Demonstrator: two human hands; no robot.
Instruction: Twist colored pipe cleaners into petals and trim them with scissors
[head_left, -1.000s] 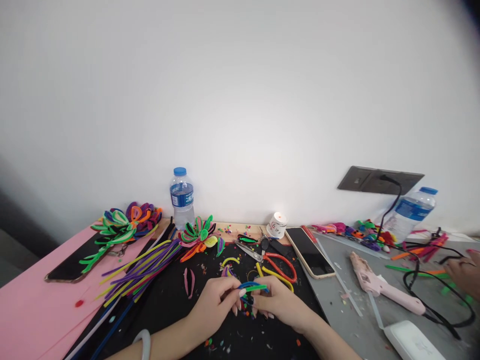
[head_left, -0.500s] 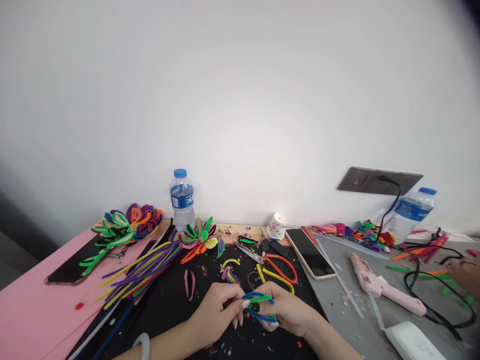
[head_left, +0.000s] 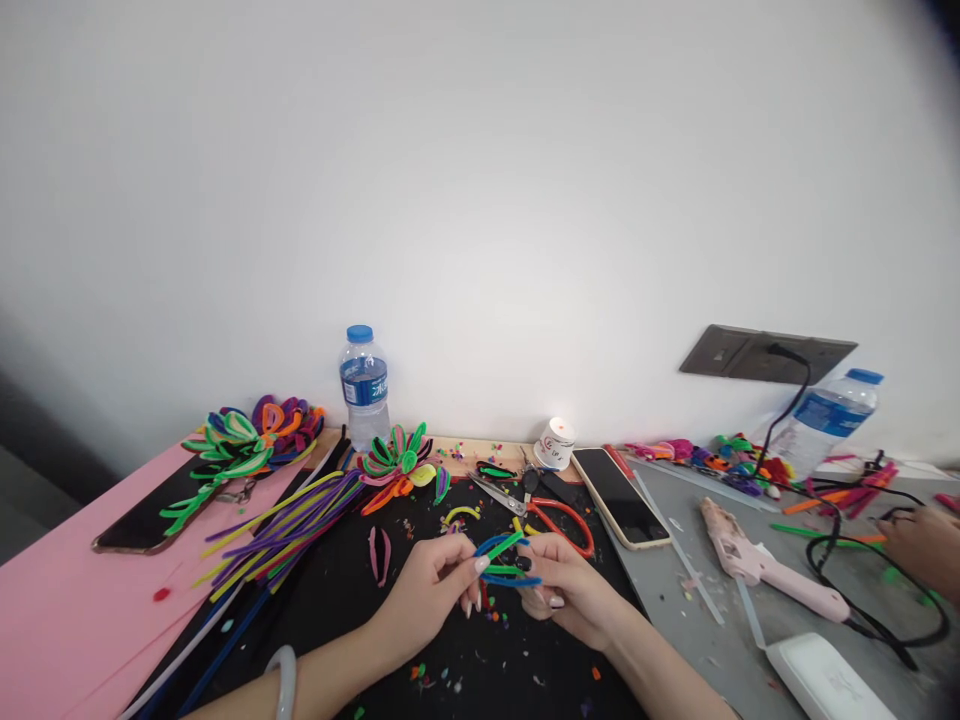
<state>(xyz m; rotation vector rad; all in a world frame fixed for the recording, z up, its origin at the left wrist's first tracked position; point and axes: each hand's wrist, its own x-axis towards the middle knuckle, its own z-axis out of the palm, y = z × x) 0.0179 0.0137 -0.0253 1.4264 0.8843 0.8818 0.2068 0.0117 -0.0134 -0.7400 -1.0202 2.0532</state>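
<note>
Between my two hands are blue and green pipe cleaners (head_left: 501,568), bent into a loop with green strips lying inside the blue. My left hand (head_left: 436,585) pinches the left end between thumb and fingers. The right end is pinched by my right hand (head_left: 568,590), whose thumb has a dark nail. Just beyond the hands lie red-handled scissors (head_left: 559,522) and a small yellow curved pipe cleaner (head_left: 460,514). A pink-and-black petal loop (head_left: 379,555) rests left of my left hand on the black mat (head_left: 322,620).
Pipe-cleaner flowers (head_left: 251,440), a bundle of loose pipe cleaners (head_left: 292,530) and a water bottle (head_left: 365,390) stand left. Right are a phone (head_left: 621,498), a pink glue gun (head_left: 772,570) with its cord, a white box (head_left: 825,680) and another person's hand (head_left: 926,545). A paper cup (head_left: 555,445) sits by the wall.
Both hands have risen slightly in view with the pipe cleaners. The green strip now slants up to the right, and the loop shows more openly between the hands.
</note>
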